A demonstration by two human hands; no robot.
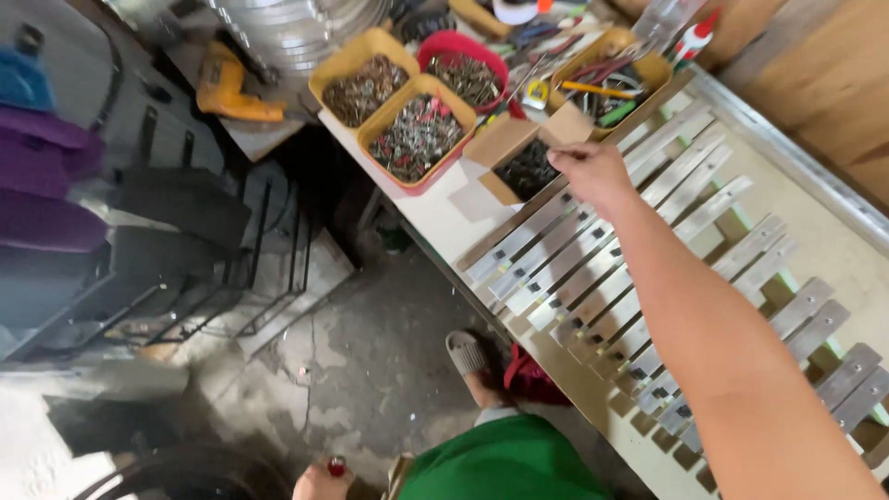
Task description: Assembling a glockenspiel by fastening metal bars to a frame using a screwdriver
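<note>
At the bottom edge, the left hand (321, 481) is hanging low beside the green shorts (505, 463), its fingers curling around a small red object (336, 466) that is too small to identify. Just above, a foot in a grey sandal (466, 353) is standing on the cracked concrete floor (370, 352), with a red cloth (530, 378) lying against the table's edge.

The right arm is stretching across the white table (444, 218), passing over a row of metal slats (593, 278) that are lying side by side at a slant. The right hand (591, 171) is hovering at the edge of a small open cardboard box (507, 148) holding dark screws (526, 169); its fingers are bunching narrowly together, and I cannot tell whether they are pinching anything.

Farther off, two yellow trays (370, 51) and a red bowl (458, 46) are sitting filled with mixed nails and screws, touching one another. To their right, another yellow tray (648, 69) is holding hand tools. A yellow power drill (227, 88) is resting on the left, beyond the table.
</note>
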